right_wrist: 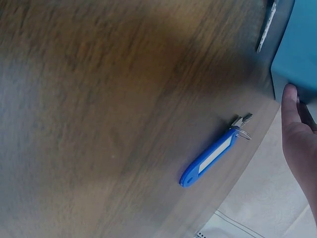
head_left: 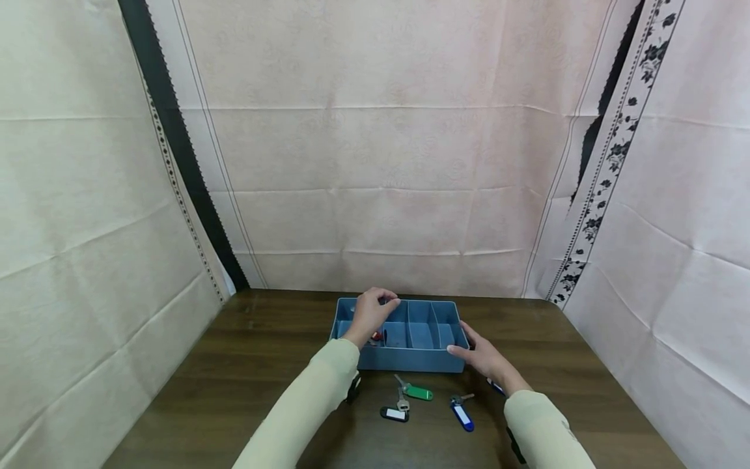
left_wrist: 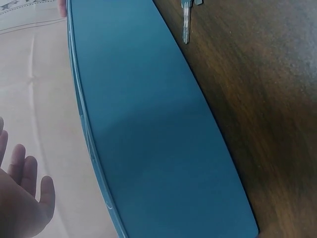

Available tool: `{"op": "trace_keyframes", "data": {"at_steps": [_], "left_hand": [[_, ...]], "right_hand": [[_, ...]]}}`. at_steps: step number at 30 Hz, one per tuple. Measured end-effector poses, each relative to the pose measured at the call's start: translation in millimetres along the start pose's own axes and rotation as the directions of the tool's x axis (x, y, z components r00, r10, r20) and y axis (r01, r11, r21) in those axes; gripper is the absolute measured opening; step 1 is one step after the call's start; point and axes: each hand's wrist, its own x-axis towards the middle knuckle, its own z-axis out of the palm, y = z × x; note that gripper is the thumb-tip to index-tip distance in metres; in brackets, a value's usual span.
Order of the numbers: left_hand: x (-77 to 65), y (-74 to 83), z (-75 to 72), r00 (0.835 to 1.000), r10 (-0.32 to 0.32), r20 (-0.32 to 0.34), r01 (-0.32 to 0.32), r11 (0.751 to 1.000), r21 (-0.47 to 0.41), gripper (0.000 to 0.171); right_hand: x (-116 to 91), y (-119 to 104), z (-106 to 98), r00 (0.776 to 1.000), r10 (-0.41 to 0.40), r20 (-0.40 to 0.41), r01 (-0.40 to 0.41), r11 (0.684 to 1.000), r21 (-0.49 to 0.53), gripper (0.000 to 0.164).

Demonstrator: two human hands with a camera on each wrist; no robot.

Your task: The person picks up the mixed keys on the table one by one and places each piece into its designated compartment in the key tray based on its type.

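Observation:
A blue compartment box stands toward the back of the table. My left hand is over its left part, fingers loosely bent and thumb apart, with nothing visible in it; the left wrist view shows these fingers spread beside the rim. Around the front right corner my right hand holds the box, thumb at the front and fingers along the side. A small red item lies inside, partly hidden behind my left wrist.
In front of the box lie keys with a green tag, a black tag and a blue tag. Another blue-tagged key lies below my right wrist. Pale cloth hangs behind the wooden table and at both sides.

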Motion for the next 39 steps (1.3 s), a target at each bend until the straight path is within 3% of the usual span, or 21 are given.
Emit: {"op": "trace_keyframes", "data": {"at_steps": [29,39], "left_hand": [[-19.5,15.4,-10.2,0.995,0.039,0.091,-0.041,0.999,0.016,0.016],[-29.2,18.8,-12.1,0.992,0.02,0.122,-0.02,1.0,-0.001,0.015]], "right_hand": [[-2.3,-1.6,-0.3,1.0,-0.002,0.005,0.002,1.0,0.004,0.096],[-1.2,-0.9,0.9,1.0,0.003,0.008,-0.003,1.0,0.008,0.097]]}}
